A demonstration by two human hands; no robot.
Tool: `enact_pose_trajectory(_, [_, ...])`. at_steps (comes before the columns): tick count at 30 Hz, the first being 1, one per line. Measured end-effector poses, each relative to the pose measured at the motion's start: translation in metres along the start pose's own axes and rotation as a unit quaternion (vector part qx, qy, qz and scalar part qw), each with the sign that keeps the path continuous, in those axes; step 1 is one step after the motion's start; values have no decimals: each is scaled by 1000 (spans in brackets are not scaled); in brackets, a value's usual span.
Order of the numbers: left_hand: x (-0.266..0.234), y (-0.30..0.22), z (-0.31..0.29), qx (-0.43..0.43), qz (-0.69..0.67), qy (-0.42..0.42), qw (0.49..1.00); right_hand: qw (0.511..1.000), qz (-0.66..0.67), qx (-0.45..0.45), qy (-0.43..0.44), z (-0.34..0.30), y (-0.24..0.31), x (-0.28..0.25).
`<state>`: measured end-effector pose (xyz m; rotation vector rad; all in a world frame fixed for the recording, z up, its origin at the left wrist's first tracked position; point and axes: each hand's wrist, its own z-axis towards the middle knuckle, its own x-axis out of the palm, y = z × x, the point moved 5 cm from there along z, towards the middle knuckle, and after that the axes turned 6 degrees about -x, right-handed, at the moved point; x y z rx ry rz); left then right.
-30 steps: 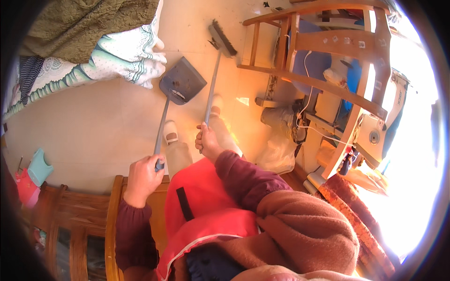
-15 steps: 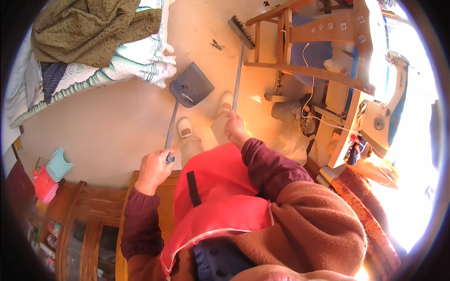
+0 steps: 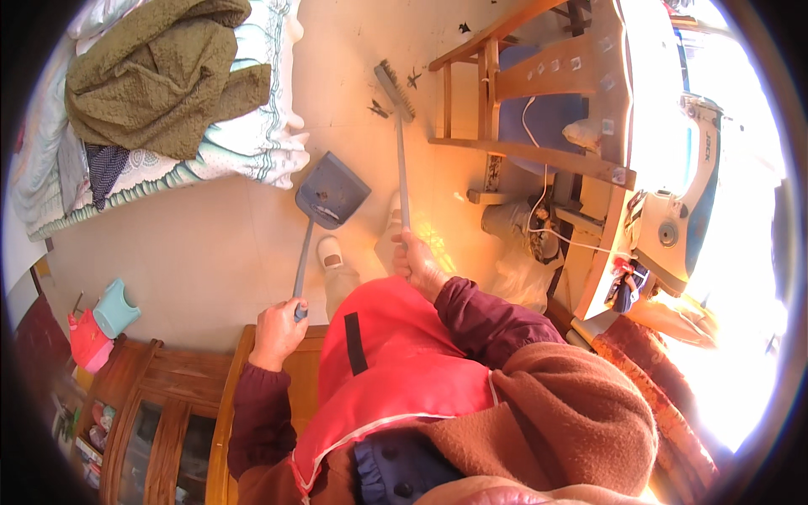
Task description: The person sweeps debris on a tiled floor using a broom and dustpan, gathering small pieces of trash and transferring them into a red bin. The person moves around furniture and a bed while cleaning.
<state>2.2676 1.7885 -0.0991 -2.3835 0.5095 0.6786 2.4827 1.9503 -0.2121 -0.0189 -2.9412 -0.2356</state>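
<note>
Left hand: Your left hand (image 3: 278, 330) sits low and left of centre in the frame, fingers closed around the end of the long handle of a blue dustpan (image 3: 331, 194).
Dustpan: The dustpan's scoop rests on the pale floor (image 3: 168, 252) near the centre of the frame, just below the edge of the bed, its handle running down and left to your grip.
Right hand: Your right hand (image 3: 417, 263) is at centre frame, fingers wrapped round the grey shaft of a broom (image 3: 397, 109).
Broom: The broom's shaft runs upward from your hand; its brush head lies on the floor in the upper middle of the frame, beside the leg of a wooden chair (image 3: 539, 93). A few small dark scraps (image 3: 378, 108) lie on the floor just beside the bristles.
Feet: A white slipper (image 3: 330, 252) shows between the two handles, just below the scoop.
Upper left: A bed (image 3: 210, 160) with a pale patterned cover carries a heap of olive-green cloth (image 3: 143, 84).
Right side: A white and blue sewing machine (image 3: 682, 210) stands on a wooden surface (image 3: 619, 194) in strong sunlight.
Lower left: A wooden cabinet (image 3: 160, 412) with glass doors fills the corner, with a teal and a pink object (image 3: 101, 324) just above it.
</note>
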Motion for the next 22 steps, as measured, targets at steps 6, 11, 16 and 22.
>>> enact_pose_trajectory(6, [6,-20,-3,-29,-16,0,999,993,-56,-100,13,44,78,25])
enact_pose_trajectory(11, [19,-34,-3,-49,-59,-29,997,972,-18,-236,1,125,169,72])
enact_pose_trajectory(16, [31,-40,-4,-51,-91,-49,993,945,20,-325,-24,204,266,98])
enact_pose_trajectory(22, [54,-45,-2,-87,-120,-40,988,966,95,-237,-27,286,314,88])
